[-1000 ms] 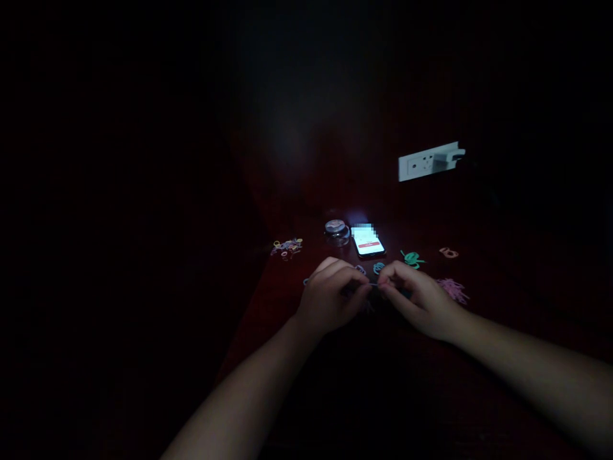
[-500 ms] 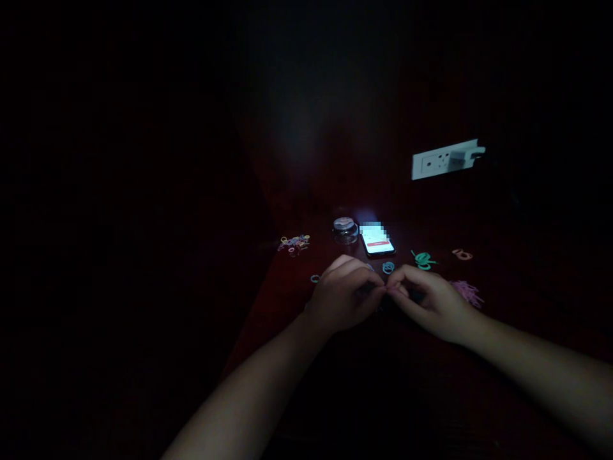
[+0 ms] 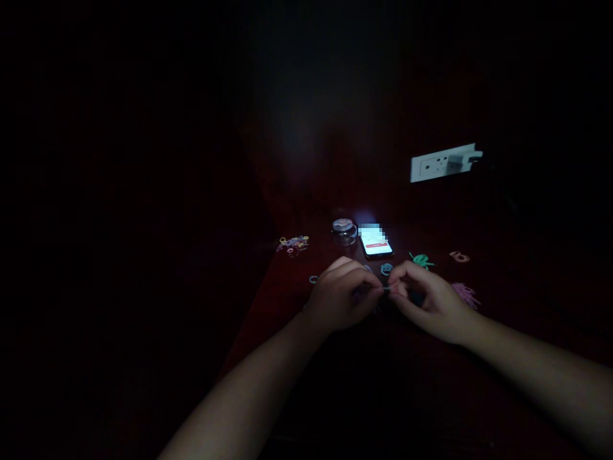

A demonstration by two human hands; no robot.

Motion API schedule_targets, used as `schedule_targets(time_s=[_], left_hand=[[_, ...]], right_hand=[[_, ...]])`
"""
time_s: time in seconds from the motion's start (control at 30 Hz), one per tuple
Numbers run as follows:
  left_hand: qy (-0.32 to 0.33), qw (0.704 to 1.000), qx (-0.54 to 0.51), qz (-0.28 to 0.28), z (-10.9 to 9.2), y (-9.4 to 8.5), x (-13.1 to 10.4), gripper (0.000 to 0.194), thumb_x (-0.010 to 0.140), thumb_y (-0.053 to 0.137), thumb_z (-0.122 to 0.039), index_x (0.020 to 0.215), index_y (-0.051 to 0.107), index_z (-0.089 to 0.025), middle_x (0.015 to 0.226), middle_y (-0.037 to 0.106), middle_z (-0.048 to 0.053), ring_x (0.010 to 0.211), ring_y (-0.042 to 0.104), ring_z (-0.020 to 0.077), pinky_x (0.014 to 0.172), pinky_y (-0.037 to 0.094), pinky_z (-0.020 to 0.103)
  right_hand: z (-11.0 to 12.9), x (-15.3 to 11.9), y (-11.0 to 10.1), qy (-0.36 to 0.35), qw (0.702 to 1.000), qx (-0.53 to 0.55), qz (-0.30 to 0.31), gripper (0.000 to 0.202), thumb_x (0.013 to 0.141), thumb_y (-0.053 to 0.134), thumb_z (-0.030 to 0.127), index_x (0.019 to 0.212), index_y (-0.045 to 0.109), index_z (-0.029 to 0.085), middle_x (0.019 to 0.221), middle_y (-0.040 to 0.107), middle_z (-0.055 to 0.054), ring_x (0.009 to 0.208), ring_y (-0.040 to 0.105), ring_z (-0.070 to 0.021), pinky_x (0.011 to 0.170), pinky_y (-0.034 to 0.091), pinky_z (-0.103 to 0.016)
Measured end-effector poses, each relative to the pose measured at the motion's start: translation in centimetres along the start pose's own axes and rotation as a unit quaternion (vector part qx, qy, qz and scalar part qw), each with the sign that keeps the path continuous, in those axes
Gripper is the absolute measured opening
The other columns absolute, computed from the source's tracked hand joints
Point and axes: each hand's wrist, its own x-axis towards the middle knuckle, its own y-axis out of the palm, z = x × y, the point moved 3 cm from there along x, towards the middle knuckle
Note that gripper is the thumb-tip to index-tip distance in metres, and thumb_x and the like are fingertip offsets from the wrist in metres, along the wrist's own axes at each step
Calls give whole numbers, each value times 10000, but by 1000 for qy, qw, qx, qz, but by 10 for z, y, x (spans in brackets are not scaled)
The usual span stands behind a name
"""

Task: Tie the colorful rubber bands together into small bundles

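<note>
Between the fingertips of both hands stretches a thin pale band [image 3: 387, 288] that looks like a small rubber band. My left hand [image 3: 342, 294] pinches one end, and my right hand [image 3: 428, 300] pinches the other, with a short gap between them. Just beyond the fingertips lies a small group of blue rubber bands [image 3: 386, 269]. A pink heap of bands [image 3: 464, 295] is beside my right hand, partly behind it. Near my left knuckles a single pale ring-shaped band [image 3: 313, 280] shows. Some purplish bands under my left hand are mostly hidden.
On the dark reddish table [image 3: 268, 306] are a lit phone [image 3: 377, 241], a clear lidded jar [image 3: 343, 232] and a mixed pile of coloured bands [image 3: 293, 244]. Green bands [image 3: 421, 260] and orange bands [image 3: 460, 257] lie to the right. A wall socket [image 3: 443, 163] holds a plug.
My fingertips have moved slightly apart, and the thin band now shows stretched between them. The view has shifted a little.
</note>
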Motion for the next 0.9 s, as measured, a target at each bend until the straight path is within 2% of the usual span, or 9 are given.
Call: schedule_targets(time_s=[0.13, 0.33, 0.53, 0.7, 0.83, 0.9], left_hand=[[-8, 1000, -3, 12, 1, 2, -1, 119, 889, 612, -319, 864, 651, -209, 831, 671, 26, 816, 600, 169, 749, 487, 325], [-3, 1000, -4, 19, 1, 1, -1, 123, 896, 611, -318, 855, 650, -209, 816, 666, 27, 804, 592, 170, 731, 483, 319], [-2, 1000, -10, 6, 4, 1, -2, 75, 882, 629, -276, 864, 646, -205, 820, 667, 24, 851, 597, 176, 815, 497, 341], [1, 1000, -13, 6, 4, 2, -3, 55, 879, 626, -256, 867, 640, -205, 837, 671, 30, 863, 598, 182, 808, 492, 341], [-5, 1000, -14, 12, 3, 1, -2, 28, 874, 628, -233, 873, 636, -206, 847, 676, 22, 865, 591, 178, 793, 481, 329], [-5, 1000, -15, 16, 2, 0, -2, 26, 872, 630, -232, 875, 637, -207, 848, 674, 18, 862, 586, 174, 795, 479, 326]], right_hand=[[1, 2, 1, -7, 1000, -18, 6, 23, 870, 575, 221, 885, 564, 209, 615, 492, 38, 544, 466, -124, 509, 397, -247], [0, 2, 0, 4, 999, -39, 23, 97, 835, 563, 186, 781, 486, 212, 620, 459, 47, 548, 442, -113, 490, 364, -232], [1, 1, 1, 17, 1000, -4, 23, 71, 850, 562, 185, 878, 501, 209, 622, 477, 51, 542, 454, -110, 487, 372, -229], [2, 3, 3, 20, 999, -18, 23, 23, 871, 557, 202, 870, 536, 195, 613, 475, 50, 526, 436, -100, 470, 337, -225], [2, 3, 5, 25, 999, 7, 28, 130, 860, 563, 195, 982, 516, 192, 713, 529, 31, 537, 453, -91, 461, 354, -215], [2, 2, 5, 26, 999, 2, 35, 96, 855, 563, 197, 940, 519, 194, 689, 510, 38, 531, 437, -89, 459, 349, -212]])
